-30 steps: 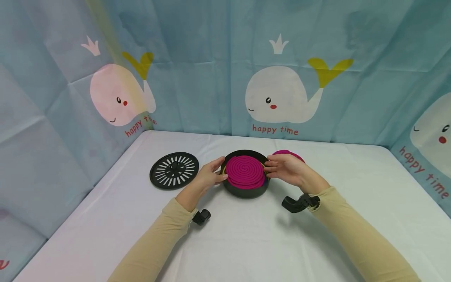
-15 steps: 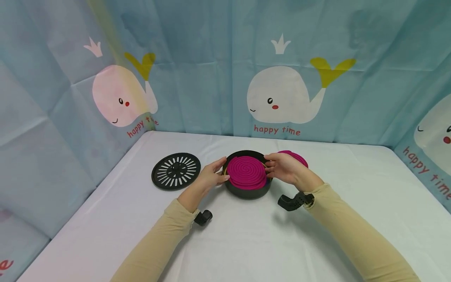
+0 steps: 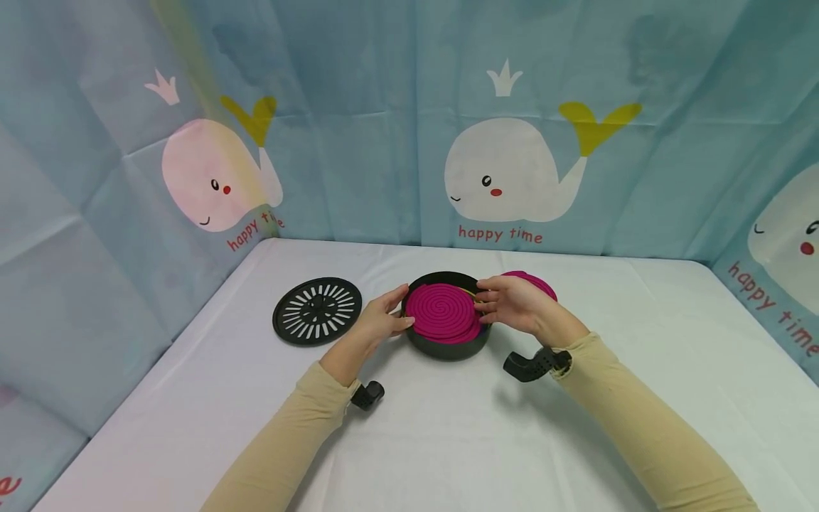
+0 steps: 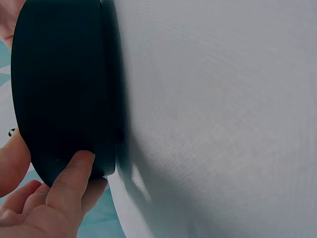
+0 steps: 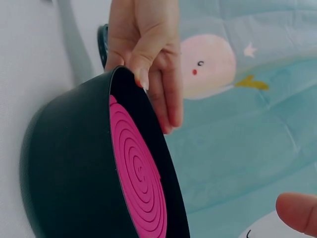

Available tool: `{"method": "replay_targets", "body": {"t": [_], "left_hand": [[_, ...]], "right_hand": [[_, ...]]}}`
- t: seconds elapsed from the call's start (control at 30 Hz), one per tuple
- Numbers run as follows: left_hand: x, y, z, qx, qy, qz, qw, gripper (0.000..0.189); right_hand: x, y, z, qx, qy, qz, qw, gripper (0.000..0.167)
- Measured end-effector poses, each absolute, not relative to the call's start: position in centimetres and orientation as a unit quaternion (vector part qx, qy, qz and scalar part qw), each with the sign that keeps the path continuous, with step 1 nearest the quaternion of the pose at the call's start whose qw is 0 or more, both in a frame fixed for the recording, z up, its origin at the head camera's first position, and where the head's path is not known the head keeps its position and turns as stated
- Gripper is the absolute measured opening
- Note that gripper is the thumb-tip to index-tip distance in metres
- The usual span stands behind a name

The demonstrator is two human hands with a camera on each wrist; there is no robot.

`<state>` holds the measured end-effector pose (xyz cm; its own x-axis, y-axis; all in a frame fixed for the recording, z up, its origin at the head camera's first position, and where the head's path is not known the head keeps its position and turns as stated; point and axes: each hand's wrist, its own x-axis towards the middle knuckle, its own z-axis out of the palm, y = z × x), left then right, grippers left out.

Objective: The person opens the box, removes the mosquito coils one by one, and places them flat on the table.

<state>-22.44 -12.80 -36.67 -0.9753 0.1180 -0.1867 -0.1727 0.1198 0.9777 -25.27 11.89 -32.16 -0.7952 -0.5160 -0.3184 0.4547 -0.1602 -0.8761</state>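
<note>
A round black mosquito coil holder (image 3: 448, 350) stands on the white table with a magenta mosquito coil (image 3: 441, 311) lying in it. My left hand (image 3: 382, 318) grips the holder's left side, thumb at the rim and fingers against the outer wall. In the left wrist view those fingers (image 4: 69, 188) press low on the dark wall. My right hand (image 3: 515, 306) reaches over the right rim, its loosely bent fingertips at the coil's right edge. Only the right thumb (image 5: 299, 213) shows in the right wrist view, apart from the rim. A yellow edge peeks out beside the coil.
Left of the holder lies a black slotted lid (image 3: 317, 311) with a small knob. Another magenta coil (image 3: 534, 280) lies behind my right hand, partly hidden by it. A blue curtain (image 3: 358, 178) with whales borders the table's back.
Inside the holder the coil has shifted slightly left, showing more of the yellow edge at its upper right. My right fingertips have followed it a little; the left hand keeps its grip.
</note>
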Motion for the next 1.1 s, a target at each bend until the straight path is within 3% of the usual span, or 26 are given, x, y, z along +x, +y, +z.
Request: {"method": "replay_targets", "body": {"t": [0.33, 0.57, 0.7, 1.1], "left_hand": [[-22.4, -12.9, -36.6, -0.020, 0.737, 0.667, 0.112, 0.072], [-22.3, -12.8, -36.4, -0.021, 0.733, 0.670, 0.114, 0.072], [-22.4, -12.8, -36.5, -0.019, 0.734, 0.669, 0.113, 0.072], [-22.6, -12.7, -36.6, -0.024, 0.731, 0.672, 0.115, 0.072]], "right_hand": [[-25.1, 12.4, -32.0, 0.001, 0.540, -0.778, 0.319, 0.059], [-25.1, 12.9, -32.1, 0.001, 0.523, -0.791, 0.318, 0.041], [-25.4, 12.7, -32.2, -0.005, 0.525, -0.788, 0.321, 0.051], [-25.8, 12.1, -32.2, 0.002, 0.574, -0.755, 0.316, 0.053]]}}
